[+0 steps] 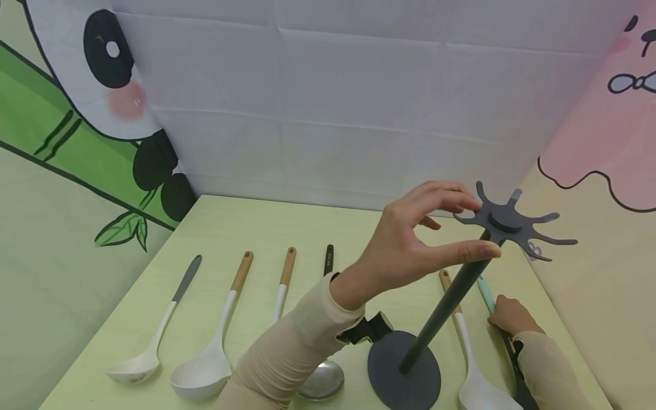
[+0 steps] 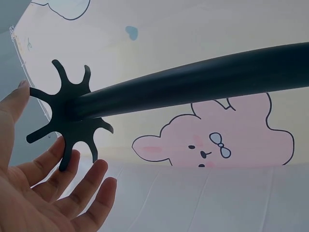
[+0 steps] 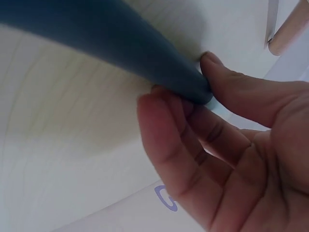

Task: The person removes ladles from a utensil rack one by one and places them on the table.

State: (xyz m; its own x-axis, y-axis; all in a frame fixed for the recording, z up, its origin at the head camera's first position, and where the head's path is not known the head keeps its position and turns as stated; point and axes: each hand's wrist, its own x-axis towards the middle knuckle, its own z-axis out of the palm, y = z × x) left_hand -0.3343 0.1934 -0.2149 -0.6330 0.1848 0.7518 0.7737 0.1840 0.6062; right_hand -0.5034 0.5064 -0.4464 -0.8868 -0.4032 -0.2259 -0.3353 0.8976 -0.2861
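Observation:
A dark grey utensil stand (image 1: pixel 446 307) with a round base and a crown of curved hooks (image 2: pixel 67 108) rises from the table. My left hand (image 1: pixel 410 239) holds the crown by its edge, thumb on one side and fingers on the other. In the left wrist view, the thumb and fingertips (image 2: pixel 99 166) touch separate hooks or lie close beside them. Near the table's right edge, my right hand (image 1: pixel 512 316) pinches a dark kitchen utensil (image 3: pixel 159 60) with a teal handle (image 1: pixel 486 293). Its lower end is partly hidden by my sleeve.
A wood-handled white utensil (image 1: pixel 474 376) lies between the stand and my right hand. To the left lie a grey-handled white ladle (image 1: pixel 135 367), a larger white ladle (image 1: pixel 202 376), another wood-handled utensil (image 1: pixel 288 265) and a black handle (image 1: pixel 329 259). A round metal head (image 1: pixel 324 380) shows beside my left sleeve.

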